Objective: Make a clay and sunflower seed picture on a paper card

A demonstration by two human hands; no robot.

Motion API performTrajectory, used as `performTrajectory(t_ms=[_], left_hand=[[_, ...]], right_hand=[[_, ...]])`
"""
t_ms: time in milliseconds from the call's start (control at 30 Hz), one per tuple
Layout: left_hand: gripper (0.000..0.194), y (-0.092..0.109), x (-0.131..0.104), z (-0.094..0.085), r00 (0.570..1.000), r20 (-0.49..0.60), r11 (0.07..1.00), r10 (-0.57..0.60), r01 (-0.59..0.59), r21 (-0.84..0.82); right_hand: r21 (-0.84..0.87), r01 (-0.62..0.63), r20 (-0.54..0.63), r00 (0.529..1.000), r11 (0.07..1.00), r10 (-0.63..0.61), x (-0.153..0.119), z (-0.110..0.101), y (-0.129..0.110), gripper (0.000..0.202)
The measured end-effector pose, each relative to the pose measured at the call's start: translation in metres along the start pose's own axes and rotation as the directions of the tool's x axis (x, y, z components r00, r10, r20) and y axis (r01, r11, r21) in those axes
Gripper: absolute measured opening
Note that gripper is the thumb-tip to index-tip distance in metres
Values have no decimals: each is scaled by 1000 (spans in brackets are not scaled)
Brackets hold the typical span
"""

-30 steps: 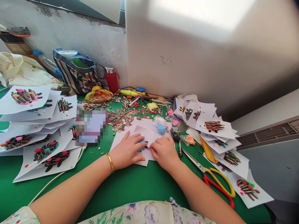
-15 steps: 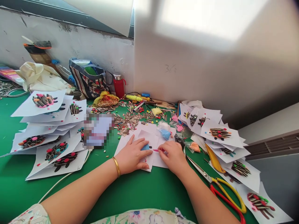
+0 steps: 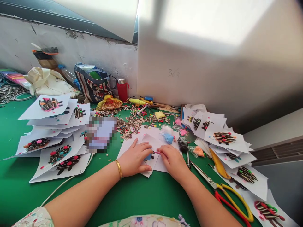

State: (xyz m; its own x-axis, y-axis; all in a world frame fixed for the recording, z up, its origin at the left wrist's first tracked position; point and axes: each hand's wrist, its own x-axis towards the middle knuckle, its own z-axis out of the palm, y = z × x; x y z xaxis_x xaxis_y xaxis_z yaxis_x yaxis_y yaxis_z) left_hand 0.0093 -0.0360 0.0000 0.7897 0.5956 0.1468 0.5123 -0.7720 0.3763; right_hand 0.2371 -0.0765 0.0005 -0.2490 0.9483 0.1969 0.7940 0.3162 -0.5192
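Observation:
White paper sheets [image 3: 127, 145] lie on the green table in front of me. My left hand [image 3: 136, 157] rests on them with its fingers spread, holding nothing. Beside its fingertips a small blue shape [image 3: 148, 157] with dark pieces at its edge shows on the top sheet, partly covered by the fingers. My right hand [image 3: 174, 160] pinches a thin pink piece [image 3: 156, 153], whose tip is close to the blue shape. Just behind the right hand is a blue lump in plastic wrap [image 3: 168, 137].
Stacked sheets with seed figures stand left [image 3: 60, 154] and right [image 3: 224, 137]. Red-and-yellow scissors [image 3: 216, 186] and a yellow cutter [image 3: 219, 164] lie beside my right arm. Loose seeds [image 3: 132, 123], a red bottle [image 3: 122, 90] and a striped bag [image 3: 94, 83] are at the back.
The view has shifted slightly. My left fingers have drawn back a little, so more of the blue shape and its dark pieces shows. My right hand still pinches the pink piece.

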Motion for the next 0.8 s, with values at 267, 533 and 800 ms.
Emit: performTrajectory(t_ms=[267,533,800], left_hand=[[65,5,2,2,1000,15,996,4,-6,89],[68,5,4,0,999,27,998,-19,17,67],[62,5,4,2,999,33,997,-23,21,71]], right_hand=[[10,-48,23,999,999,48,1,2,2,20],[27,-78,25,997,997,77,3,3,4,19],[51,-81,9,997,995,80,3,5,7,18]])
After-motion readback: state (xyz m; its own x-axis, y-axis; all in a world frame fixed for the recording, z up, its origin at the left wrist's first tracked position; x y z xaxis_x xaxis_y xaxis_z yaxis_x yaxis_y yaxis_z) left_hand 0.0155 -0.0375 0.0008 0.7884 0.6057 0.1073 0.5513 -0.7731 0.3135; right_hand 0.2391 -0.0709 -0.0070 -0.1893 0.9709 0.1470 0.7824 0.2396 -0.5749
